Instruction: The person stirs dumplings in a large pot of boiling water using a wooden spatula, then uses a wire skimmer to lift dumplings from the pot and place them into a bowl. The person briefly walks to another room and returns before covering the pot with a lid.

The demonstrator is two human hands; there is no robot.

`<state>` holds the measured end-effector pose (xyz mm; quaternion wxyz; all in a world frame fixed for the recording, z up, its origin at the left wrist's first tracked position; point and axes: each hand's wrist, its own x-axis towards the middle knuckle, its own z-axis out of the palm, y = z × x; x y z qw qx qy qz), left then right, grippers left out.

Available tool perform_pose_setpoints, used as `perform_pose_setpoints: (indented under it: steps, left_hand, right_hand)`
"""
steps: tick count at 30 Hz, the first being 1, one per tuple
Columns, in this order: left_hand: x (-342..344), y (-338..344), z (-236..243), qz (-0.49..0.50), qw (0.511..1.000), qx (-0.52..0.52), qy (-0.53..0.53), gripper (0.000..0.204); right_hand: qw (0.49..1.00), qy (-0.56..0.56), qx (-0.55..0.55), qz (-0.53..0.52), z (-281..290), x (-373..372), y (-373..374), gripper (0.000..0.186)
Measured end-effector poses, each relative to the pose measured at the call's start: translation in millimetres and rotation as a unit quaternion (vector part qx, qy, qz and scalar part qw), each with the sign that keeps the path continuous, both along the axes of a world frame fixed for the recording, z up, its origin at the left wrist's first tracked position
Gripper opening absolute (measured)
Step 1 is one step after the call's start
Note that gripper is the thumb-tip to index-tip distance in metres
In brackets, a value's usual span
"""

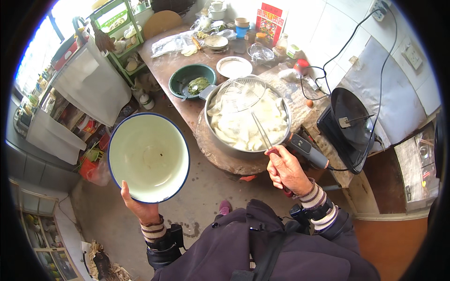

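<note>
Closest to the body, the left hand (140,208) clasps the near side of a pale enamel bowl (149,157) with a blue rim, its thumb outside the edge and the other fingers hidden below. Beside it, the right hand (286,168) curls firmly round the red handle of a wire skimmer (241,96), whose mesh lies over the far part of a round metal pot (234,151). White slices (243,133) fill the pot; whether the mesh presses on them I cannot tell. To handle this well, I judge, the skimmer wants a flat, shallow angle, sliding beneath the slices rather than chopping into them, with a pause above the pot for draining. The bowl, held well apart from the pot over the floor, would serve better close to the pot's rim, level and steadily supported. The wrist should clear the pot's grey handle (307,151) and its cord. Farther back stand a green basin (174,79) of chopped greens, a white plate (234,67) and a red-lidded jar (301,66).
</note>
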<state>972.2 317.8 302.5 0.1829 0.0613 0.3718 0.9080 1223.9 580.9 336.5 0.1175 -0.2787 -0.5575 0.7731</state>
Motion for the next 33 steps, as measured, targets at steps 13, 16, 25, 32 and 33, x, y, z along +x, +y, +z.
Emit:
perform_pose_setpoints:
  steps: [13,16,25,32,33]
  left_hand:
    - [-28.9,1.0,-12.5,-0.04,0.999,-0.006,-0.004,0.048]
    - [-31.6,5.5,-14.4,-0.027,0.999,-0.019,-0.019,0.049]
    - [-26.8,17.5,-16.2,-0.071,0.997,-0.006,-0.037,0.053]
    - [-22.0,20.7,-15.5,-0.071,0.996,-0.007,-0.05,0.052]
    - [-22.1,21.5,-15.6,-0.071,0.996,-0.007,-0.048,0.052]
  right_hand:
    - [0.988,-0.116,0.095,0.021,-26.6,-26.0,-1.7,0.018]
    - [0.948,-0.12,0.294,0.023,-25.7,-22.1,-7.1,0.019]
    - [0.871,-0.137,0.472,-0.003,-13.7,-3.2,-18.5,0.017]
    - [0.899,-0.156,0.407,-0.04,1.5,22.7,-20.4,0.019]
    - [0.895,-0.157,0.414,-0.051,3.6,27.3,-20.2,0.019]
